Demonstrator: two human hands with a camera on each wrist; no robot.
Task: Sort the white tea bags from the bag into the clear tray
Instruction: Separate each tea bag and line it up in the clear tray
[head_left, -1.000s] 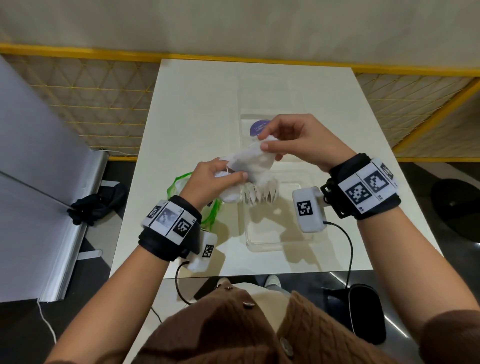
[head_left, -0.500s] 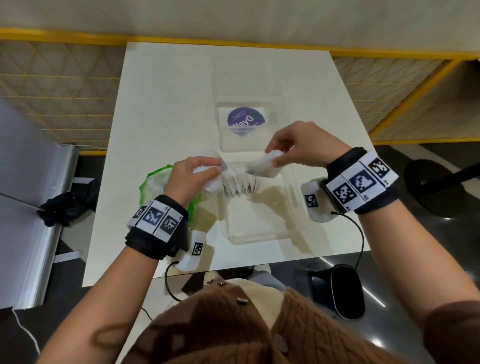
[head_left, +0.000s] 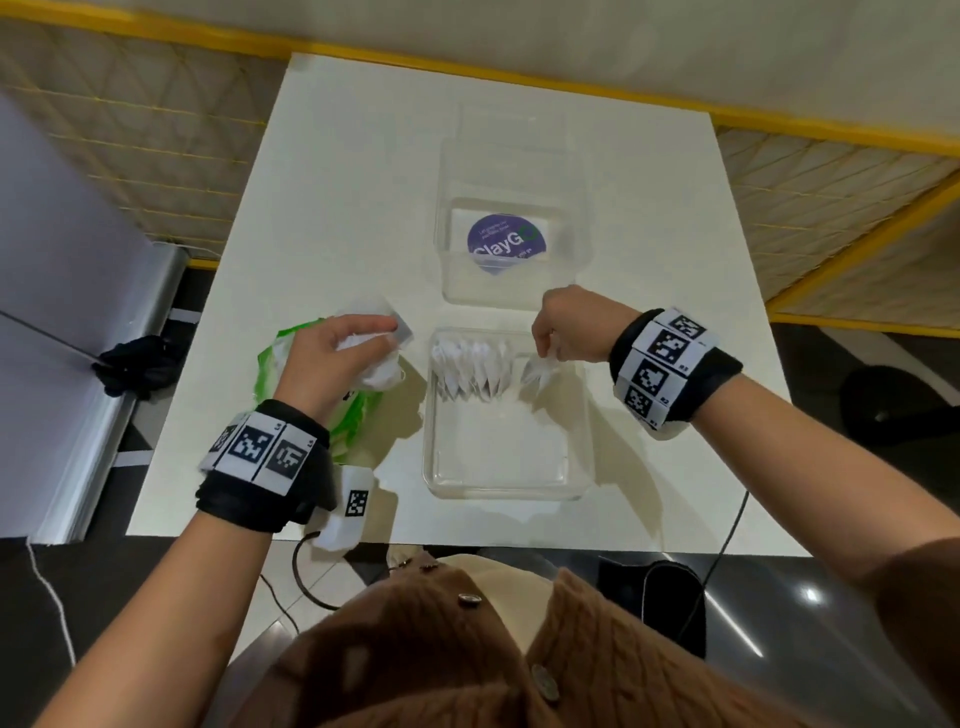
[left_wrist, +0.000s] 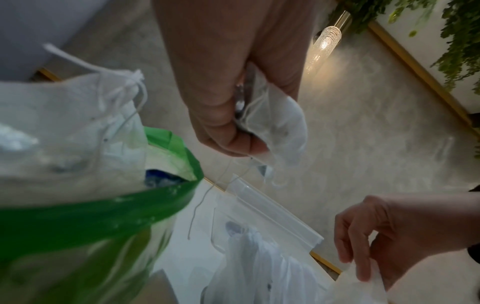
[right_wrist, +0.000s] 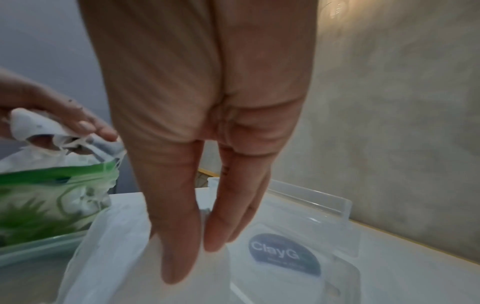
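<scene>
Left hand (head_left: 332, 358) grips tea bags (head_left: 371, 358) above green bag (head_left: 270, 364); right hand (head_left: 569, 325) pinches 1 over clear tray (head_left: 506, 486).

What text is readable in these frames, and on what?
"ClayG": large white letters on the round purple sticker under the clear lid; a green ring follows the G.
Small lines above and below it on the sticker: too small to read.
Wristband markers: square codes only; tiny side characters are illegible.
Green bag: no legible print.

Right hand (right_wrist: 197, 144) pinching tea bag (right_wrist: 124, 257)
</scene>
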